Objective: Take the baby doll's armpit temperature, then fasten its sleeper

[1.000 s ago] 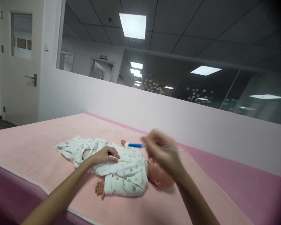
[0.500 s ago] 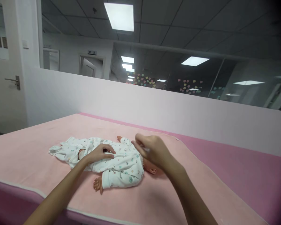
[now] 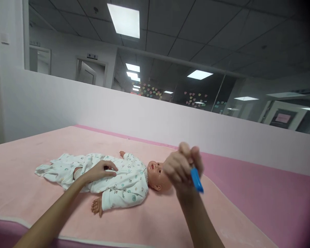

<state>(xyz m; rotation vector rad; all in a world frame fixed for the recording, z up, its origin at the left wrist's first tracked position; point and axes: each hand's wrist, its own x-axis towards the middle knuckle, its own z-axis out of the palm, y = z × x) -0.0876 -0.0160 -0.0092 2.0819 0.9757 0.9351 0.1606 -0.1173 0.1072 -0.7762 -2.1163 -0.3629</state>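
Observation:
A baby doll (image 3: pixel 155 174) in a white patterned sleepsuit (image 3: pixel 124 182) lies on its back on a pale pink blanket (image 3: pixel 157 213), head toward the right. My left hand (image 3: pixel 100 170) rests flat on the doll's belly with the fingers stretched out. My right hand (image 3: pixel 182 167) is raised just right of the doll's head, fingers pinched round a slim stick-like tool with a blue end (image 3: pixel 196 179) that points down and right. The rest of the tool is hidden in my fingers.
The blanket covers a darker pink mattress (image 3: pixel 260 196) that runs back to a low white partition wall (image 3: pixel 170 120). Behind the wall are glass panels with heart stickers (image 3: pixel 196 98) and a doorway (image 3: pixel 86 72).
My right hand has lifted off the doll's face and swung right, turning the blue end of the tool down. The doll's face is uncovered. My left hand has stayed on the belly.

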